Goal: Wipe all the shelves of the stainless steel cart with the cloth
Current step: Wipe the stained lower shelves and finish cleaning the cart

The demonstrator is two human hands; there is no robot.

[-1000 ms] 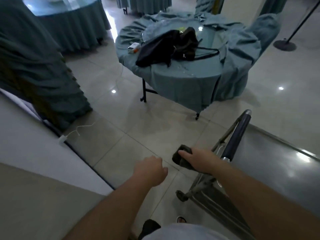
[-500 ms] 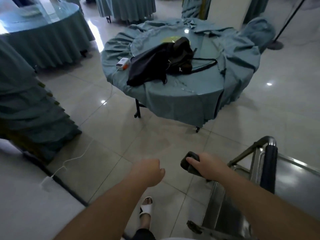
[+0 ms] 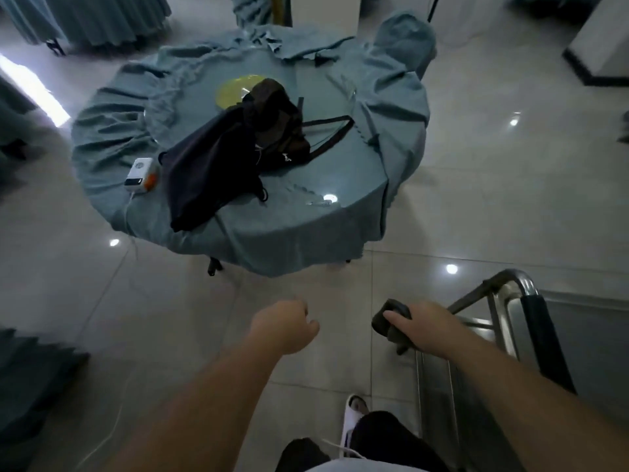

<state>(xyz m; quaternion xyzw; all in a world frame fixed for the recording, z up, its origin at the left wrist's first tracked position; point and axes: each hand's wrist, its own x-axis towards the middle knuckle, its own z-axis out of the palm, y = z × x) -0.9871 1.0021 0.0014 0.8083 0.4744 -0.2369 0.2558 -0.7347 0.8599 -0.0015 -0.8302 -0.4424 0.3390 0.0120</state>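
While gripped by right hand (image 3: 427,327), cloth (image 3: 388,321) beside cart (image 3: 510,301)

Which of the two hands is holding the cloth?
The right hand, next to the cart, grips the dark cloth. The left hand is a fist holding nothing.

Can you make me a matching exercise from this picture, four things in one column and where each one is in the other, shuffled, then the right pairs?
Things:
1. cloth
2. black bag
3. white device
4. left hand

Places or states:
A. at the round table's left edge, cable hanging off
B. curled, holding nothing, over the floor
C. gripped by the right hand beside the cart frame
D. draped over the middle of the round table

Pairs: 1-C, 2-D, 3-A, 4-B
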